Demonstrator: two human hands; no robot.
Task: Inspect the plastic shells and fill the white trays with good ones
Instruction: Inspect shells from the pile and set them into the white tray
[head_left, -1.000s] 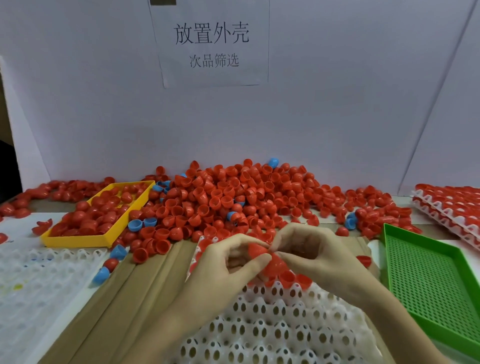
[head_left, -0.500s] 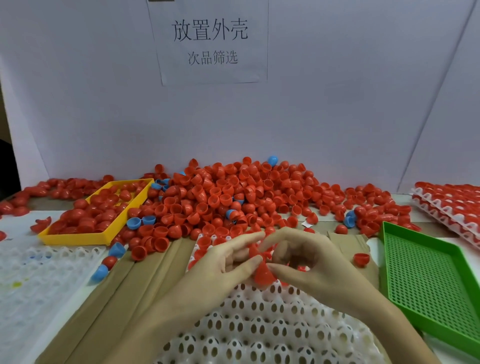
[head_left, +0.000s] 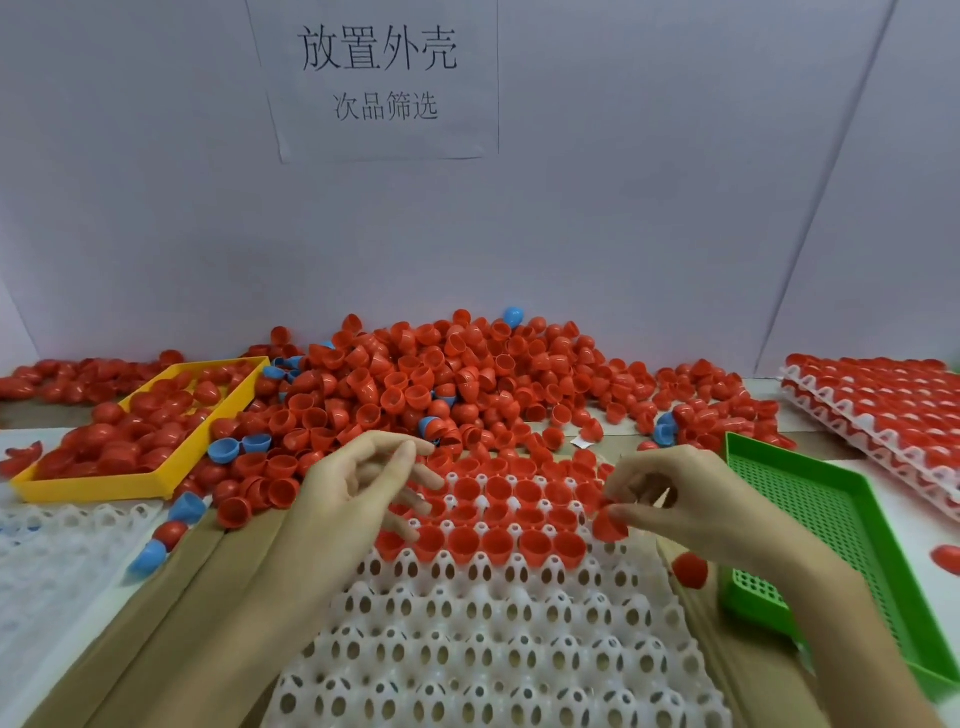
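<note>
L hand (head_left: 358, 483) hovers over the far-left part of the white tray (head_left: 493, 649), palm turned inward, fingers loosely spread and slightly bent, grip apart w/ nothing in it. R hand (head_left: 680, 499) sits at the tray's right edge, wrist coming in from lower right, fingers curled; thumb and forefinger grip is clamped on one red shell (head_left: 610, 525), held just off the end of the nearest filled row. Tray's far rows already hold red shells open side up (head_left: 498, 540); near rows are bare sockets. Behind the tray a big pile of loose red shells (head_left: 441, 374) spreads across the desk (head_left: 171, 613), w/ a few blue shells (head_left: 223, 449) mixed in, one at the pile's top by the back wall. Yellow tray (head_left: 104, 488) at left holds red shells, more strewn behind it. Another white tray (head_left: 57, 561) lies at far left, near corner, no shells seated in it. Green perforated tray (head_left: 831, 545) sits right of the R hand, partly hidden by the forearm; one loose red shell (head_left: 690, 569) lies betw. it and the centre tray. Stacked filled trays (head_left: 883, 410) at far right. Paper sign (head_left: 379, 78) on the back wall reads 放置外壳, smaller line 次品筛选 below.
</note>
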